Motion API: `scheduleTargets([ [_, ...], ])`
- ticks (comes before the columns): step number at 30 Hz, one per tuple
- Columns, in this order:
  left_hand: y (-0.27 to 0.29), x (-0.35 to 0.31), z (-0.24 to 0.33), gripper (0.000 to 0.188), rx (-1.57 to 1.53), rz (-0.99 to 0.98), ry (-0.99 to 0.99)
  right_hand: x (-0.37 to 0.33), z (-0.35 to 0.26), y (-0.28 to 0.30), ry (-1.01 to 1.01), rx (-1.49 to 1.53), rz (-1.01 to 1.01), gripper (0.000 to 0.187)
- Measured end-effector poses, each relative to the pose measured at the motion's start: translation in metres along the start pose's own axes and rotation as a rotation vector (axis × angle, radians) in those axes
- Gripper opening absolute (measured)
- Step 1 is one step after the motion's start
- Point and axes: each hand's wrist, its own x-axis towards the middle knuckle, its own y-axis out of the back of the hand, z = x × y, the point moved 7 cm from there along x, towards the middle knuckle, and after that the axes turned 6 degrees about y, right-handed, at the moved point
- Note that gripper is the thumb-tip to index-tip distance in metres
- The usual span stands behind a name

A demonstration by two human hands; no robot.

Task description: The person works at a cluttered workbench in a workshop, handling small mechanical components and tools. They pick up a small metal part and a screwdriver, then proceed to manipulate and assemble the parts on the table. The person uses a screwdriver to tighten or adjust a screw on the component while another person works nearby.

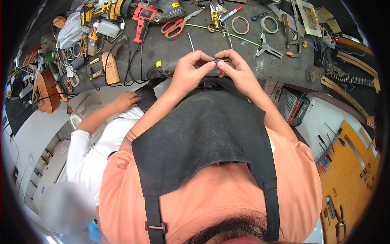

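My left hand (pixel 196 65) and my right hand (pixel 234 67) meet over the near edge of the dark workbench. Thumbs and fingertips of both are pinched together on one small, thin piece that looks like dark metal (pixel 217 61). Most of it is covered by the fingers, so I cannot make out its kind. Just left of my left hand lies a grey power tool (pixel 162 69) with a yellow label. Beyond the hands are a slim metal rod (pixel 191 41) and a silver caliper (pixel 266 49).
Across the back lie a red heat-gun-shaped tool (pixel 143 20), red-handled scissors (pixel 174 27) and two tape rolls (pixel 240 25). Black cables (pixel 129 61) run beside a wooden block (pixel 110 68). A guitar neck (pixel 351 79) rests at right. Another person in white (pixel 87 156) sits close at my left.
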Motion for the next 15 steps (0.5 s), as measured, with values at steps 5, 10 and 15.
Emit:
scheduleTargets([
  [5, -0.009, 0.02, 0.005, 0.014, 0.375, -0.051, -0.104, 0.0, 0.01, 0.016, -0.024, -0.049, 0.03, 0.035],
  [10, -0.021, 0.019, -0.001, 0.016, 0.759, -0.092, -0.267, 0.008, 0.034, 0.023, -0.073, -0.356, -0.104, 0.03],
  [15, -0.024, 0.019, -0.013, 0.015, 0.837, -0.072, -0.271, 0.019, 0.048, 0.03, -0.029, -0.526, -0.196, 0.031],
])
